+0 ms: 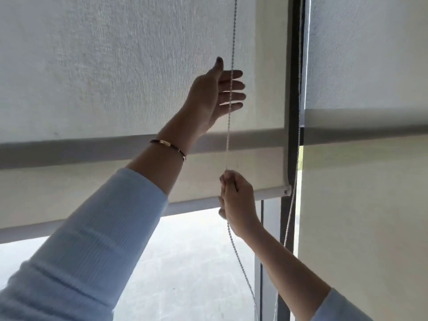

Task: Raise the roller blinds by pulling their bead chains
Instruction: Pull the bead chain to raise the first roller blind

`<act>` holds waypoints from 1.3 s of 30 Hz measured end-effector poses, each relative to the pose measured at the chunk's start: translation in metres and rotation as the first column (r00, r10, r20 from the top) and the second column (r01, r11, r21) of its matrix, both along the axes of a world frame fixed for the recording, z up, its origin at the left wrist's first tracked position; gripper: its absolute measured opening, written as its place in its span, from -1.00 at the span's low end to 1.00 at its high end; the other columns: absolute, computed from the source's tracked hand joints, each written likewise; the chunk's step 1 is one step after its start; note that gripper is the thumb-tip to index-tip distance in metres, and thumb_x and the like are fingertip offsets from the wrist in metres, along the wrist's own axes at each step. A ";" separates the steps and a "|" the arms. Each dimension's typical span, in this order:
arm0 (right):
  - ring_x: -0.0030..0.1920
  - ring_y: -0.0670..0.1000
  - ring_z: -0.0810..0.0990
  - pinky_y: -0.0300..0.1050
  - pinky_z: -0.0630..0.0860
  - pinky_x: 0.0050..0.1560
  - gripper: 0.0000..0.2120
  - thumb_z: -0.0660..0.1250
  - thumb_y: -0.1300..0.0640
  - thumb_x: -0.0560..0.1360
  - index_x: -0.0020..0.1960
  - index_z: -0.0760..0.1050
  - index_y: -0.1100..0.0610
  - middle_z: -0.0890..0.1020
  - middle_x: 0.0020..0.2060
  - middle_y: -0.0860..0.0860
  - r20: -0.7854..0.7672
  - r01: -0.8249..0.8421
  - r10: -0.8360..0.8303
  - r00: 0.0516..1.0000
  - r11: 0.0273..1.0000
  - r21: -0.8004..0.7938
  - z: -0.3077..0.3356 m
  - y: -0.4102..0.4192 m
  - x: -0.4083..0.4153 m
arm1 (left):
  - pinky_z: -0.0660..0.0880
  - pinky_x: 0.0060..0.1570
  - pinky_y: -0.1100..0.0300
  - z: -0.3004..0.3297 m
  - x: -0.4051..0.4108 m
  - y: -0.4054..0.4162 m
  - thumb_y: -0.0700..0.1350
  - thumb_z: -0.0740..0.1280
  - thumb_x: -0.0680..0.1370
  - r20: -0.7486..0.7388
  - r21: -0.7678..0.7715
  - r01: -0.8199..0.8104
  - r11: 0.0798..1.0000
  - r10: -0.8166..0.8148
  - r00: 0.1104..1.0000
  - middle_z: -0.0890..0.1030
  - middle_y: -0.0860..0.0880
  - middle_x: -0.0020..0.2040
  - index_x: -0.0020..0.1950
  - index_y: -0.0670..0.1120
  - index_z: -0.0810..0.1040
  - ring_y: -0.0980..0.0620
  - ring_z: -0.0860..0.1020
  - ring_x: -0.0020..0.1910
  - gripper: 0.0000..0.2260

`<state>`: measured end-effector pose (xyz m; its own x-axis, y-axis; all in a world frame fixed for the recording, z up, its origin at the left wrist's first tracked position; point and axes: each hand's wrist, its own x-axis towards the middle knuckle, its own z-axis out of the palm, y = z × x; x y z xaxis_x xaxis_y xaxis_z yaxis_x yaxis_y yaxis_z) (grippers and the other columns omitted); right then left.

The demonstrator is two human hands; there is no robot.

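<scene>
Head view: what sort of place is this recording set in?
Indoors at a large window, perhaps an office or flat; hard to tell which. Roller blinds hang over tall glass in a dark frame, with bead chains and paved ground outside.

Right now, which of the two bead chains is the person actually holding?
The near chain, hanging in front of the left blind. The right hand is closed on it, and the open left hand is beside it. The other chain hangs untouched by the dark frame.

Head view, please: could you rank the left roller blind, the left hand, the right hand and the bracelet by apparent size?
1. Left roller blind
2. Left hand and right hand: look alike, unranked
3. Bracelet
</scene>
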<state>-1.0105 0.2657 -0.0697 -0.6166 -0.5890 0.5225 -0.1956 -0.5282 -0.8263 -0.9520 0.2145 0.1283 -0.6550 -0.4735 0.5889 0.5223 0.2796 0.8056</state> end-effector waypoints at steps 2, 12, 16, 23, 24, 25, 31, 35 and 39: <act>-0.58 -0.10 0.09 -0.36 0.08 -0.54 -0.63 0.09 0.09 0.69 -0.30 0.34 0.00 0.18 -0.50 -0.08 0.002 0.001 -0.001 1.000 0.999 0.033 -0.016 0.000 0.004 | 0.52 -0.35 0.14 0.003 -0.004 0.007 0.13 0.13 0.68 -0.003 0.053 0.015 0.998 -0.014 1.000 0.52 -0.02 -0.37 -0.20 -0.12 0.58 0.05 0.50 -0.43 -0.55; -0.58 -0.13 0.09 -0.35 0.06 -0.54 -0.62 0.06 0.14 0.69 -0.32 0.22 0.07 0.18 -0.49 -0.13 -0.122 0.112 -0.098 0.988 0.988 0.110 -0.072 0.008 0.004 | 0.07 -0.60 0.41 -0.050 -0.013 0.011 0.18 0.18 0.64 -0.109 0.176 0.191 0.966 -0.173 0.979 0.15 0.10 -0.57 -0.42 0.05 0.17 0.15 0.08 -0.62 -0.52; -0.57 -0.15 0.11 -0.32 0.08 -0.58 -0.63 0.06 0.20 0.69 -0.30 0.22 0.11 0.21 -0.51 -0.16 -0.203 0.151 -0.125 0.971 0.981 0.119 -0.090 0.008 0.003 | 0.06 -0.60 0.44 -0.070 -0.010 0.010 0.19 0.17 0.64 -0.104 0.192 0.223 0.956 -0.206 0.973 0.12 0.10 -0.55 -0.37 0.05 0.11 0.16 0.05 -0.62 -0.53; -0.49 -0.13 0.14 -0.40 0.11 -0.49 -0.69 0.07 0.23 0.67 -0.25 0.24 0.14 0.23 -0.46 -0.10 -0.290 0.216 -0.171 0.941 0.968 0.129 -0.115 0.001 0.005 | 0.00 -0.58 0.44 -0.092 -0.003 0.008 0.20 0.13 0.65 -0.115 0.199 0.290 0.936 -0.272 0.955 0.07 0.11 -0.53 -0.34 0.06 0.05 0.18 0.05 -0.63 -0.54; -0.48 -0.13 0.13 -0.40 0.12 -0.50 -0.70 0.07 0.24 0.67 -0.25 0.24 0.15 0.23 -0.45 -0.10 -0.296 0.218 -0.173 0.939 0.968 0.127 -0.118 0.001 0.003 | 0.01 -0.58 0.45 -0.094 -0.002 0.007 0.20 0.13 0.65 -0.118 0.204 0.295 0.933 -0.276 0.954 0.04 0.09 -0.51 -0.37 0.06 0.07 0.18 0.05 -0.63 -0.53; -0.48 -0.13 0.13 -0.41 0.12 -0.50 -0.70 0.07 0.24 0.67 -0.25 0.24 0.15 0.24 -0.44 -0.09 -0.303 0.222 -0.176 0.937 0.967 0.124 -0.119 0.001 0.002 | 0.01 -0.58 0.46 -0.096 -0.001 0.006 0.21 0.12 0.65 -0.120 0.208 0.302 0.930 -0.283 0.952 0.02 0.08 -0.49 -0.39 0.06 0.09 0.18 0.04 -0.62 -0.53; -0.47 -0.12 0.16 -0.41 0.14 -0.49 -0.71 0.08 0.26 0.66 -0.24 0.27 0.18 0.26 -0.44 -0.08 -0.338 0.247 -0.194 0.921 0.961 0.121 -0.129 0.003 0.002 | -0.01 -0.55 0.45 -0.106 -0.001 0.007 0.20 0.11 0.65 -0.128 0.222 0.339 0.914 -0.317 0.940 0.00 0.07 -0.47 -0.36 0.05 0.04 0.12 -0.04 -0.57 -0.53; -0.46 -0.11 0.17 -0.40 0.14 -0.47 -0.73 0.09 0.33 0.64 -0.24 0.28 0.23 0.26 -0.46 -0.10 -0.345 0.272 -0.212 0.914 0.953 0.135 -0.140 0.009 0.002 | -0.05 -0.52 0.43 -0.118 -0.002 0.011 0.20 0.13 0.65 -0.123 0.256 0.336 0.906 -0.314 0.941 -0.01 0.06 -0.47 -0.39 0.06 0.08 0.10 -0.05 -0.56 -0.52; -0.44 -0.10 0.20 -0.34 0.17 -0.42 -0.74 0.11 0.37 0.62 -0.24 0.31 0.25 0.27 -0.46 -0.11 -0.352 0.289 -0.222 0.909 0.946 0.149 -0.151 0.014 0.003 | -0.04 -0.51 0.43 -0.131 -0.004 0.015 0.22 0.16 0.63 -0.096 0.283 0.307 0.909 -0.292 0.952 -0.01 0.05 -0.46 -0.34 0.04 0.03 0.10 -0.05 -0.55 -0.52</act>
<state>-1.0074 0.2799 -0.2206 -0.5742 -0.5439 0.6120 -0.5779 -0.2603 -0.7735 -0.9556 0.2294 -0.0025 -0.7663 -0.4147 0.4908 0.5864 -0.1392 0.7980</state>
